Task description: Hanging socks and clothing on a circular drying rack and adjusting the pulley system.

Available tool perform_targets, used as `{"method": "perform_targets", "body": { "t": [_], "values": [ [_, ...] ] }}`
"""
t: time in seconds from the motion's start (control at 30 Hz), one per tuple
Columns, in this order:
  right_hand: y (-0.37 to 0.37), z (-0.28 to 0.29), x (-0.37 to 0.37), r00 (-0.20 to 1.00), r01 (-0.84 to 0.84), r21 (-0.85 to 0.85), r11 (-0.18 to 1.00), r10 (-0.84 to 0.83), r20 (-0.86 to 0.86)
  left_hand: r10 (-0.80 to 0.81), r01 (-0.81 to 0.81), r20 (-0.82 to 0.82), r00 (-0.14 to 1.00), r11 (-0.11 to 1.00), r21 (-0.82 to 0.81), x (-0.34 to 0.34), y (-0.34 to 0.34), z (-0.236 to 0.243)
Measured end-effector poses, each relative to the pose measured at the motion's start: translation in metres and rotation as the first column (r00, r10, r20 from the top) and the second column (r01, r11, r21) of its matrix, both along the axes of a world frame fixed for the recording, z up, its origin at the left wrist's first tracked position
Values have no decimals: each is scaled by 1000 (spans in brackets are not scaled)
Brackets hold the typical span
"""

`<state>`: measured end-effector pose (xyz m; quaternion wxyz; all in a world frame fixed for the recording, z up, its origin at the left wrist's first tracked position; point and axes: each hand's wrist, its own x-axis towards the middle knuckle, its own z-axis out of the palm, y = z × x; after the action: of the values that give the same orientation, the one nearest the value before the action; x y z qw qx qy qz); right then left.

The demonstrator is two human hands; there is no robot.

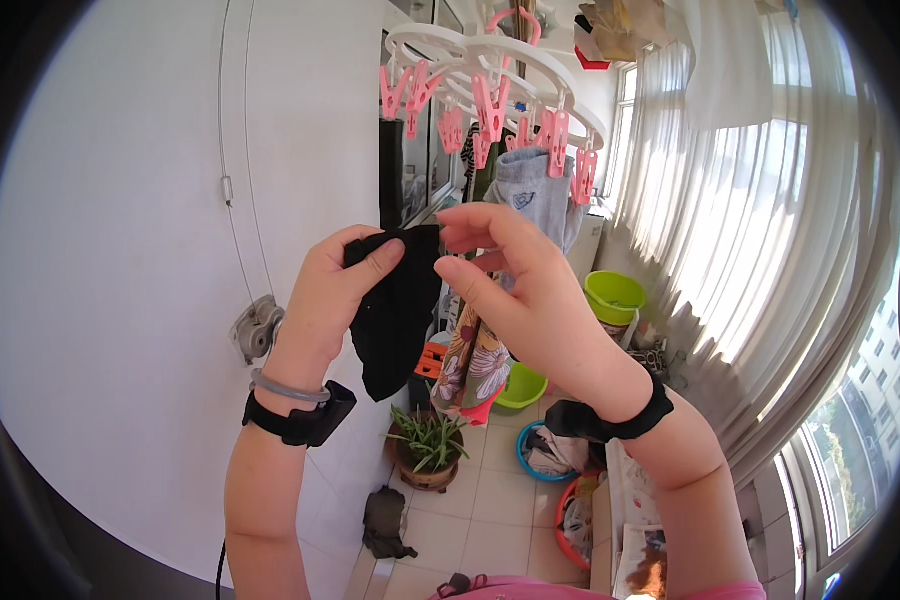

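My left hand (345, 285) pinches a black sock (398, 310) near its top edge, with the thumb across the front. The sock hangs down in front of me. Beside its upper right corner, my right hand (505, 265) is open, thumb and fingers apart, holding nothing. Above both hands hangs a white round clip hanger (560, 75) with several pink clips (490, 105). A pair of grey socks (538, 190) hangs from clips on its right side, partly behind my right hand.
A clothes-drying winch (257, 330) is fixed to the white wall at left. Below stand a potted plant (426, 440), a dark bag (387, 522), a blue basin (550, 452) of cloth and a red basin (573, 520). A green bucket (615, 290) and curtains (715, 230) are at right.
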<state>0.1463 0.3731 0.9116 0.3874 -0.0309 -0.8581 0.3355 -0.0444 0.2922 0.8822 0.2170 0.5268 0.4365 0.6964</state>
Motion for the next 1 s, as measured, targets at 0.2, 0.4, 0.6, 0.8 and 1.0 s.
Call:
{"method": "perform_targets", "body": {
  "t": [0.2,0.4,0.6,0.8,1.0],
  "values": [
    [-1,31,-2,844,87,-20,996,-84,-529,145,-141,-44,989,987,72,2,1,30],
    [32,70,-29,957,-82,-235,968,11,-290,126,-119,-85,988,990,82,7,12,49],
    [42,80,-28,935,-247,-253,935,161,-315,63,-48,-106,992,990,135,12,22,54],
    [58,68,-28,924,-338,-284,897,259,-282,-38,54,-127,991,990,130,26,28,59],
    [62,63,-26,902,-400,-278,874,321,-289,-50,71,-160,986,989,129,32,36,61]
  ]
}}
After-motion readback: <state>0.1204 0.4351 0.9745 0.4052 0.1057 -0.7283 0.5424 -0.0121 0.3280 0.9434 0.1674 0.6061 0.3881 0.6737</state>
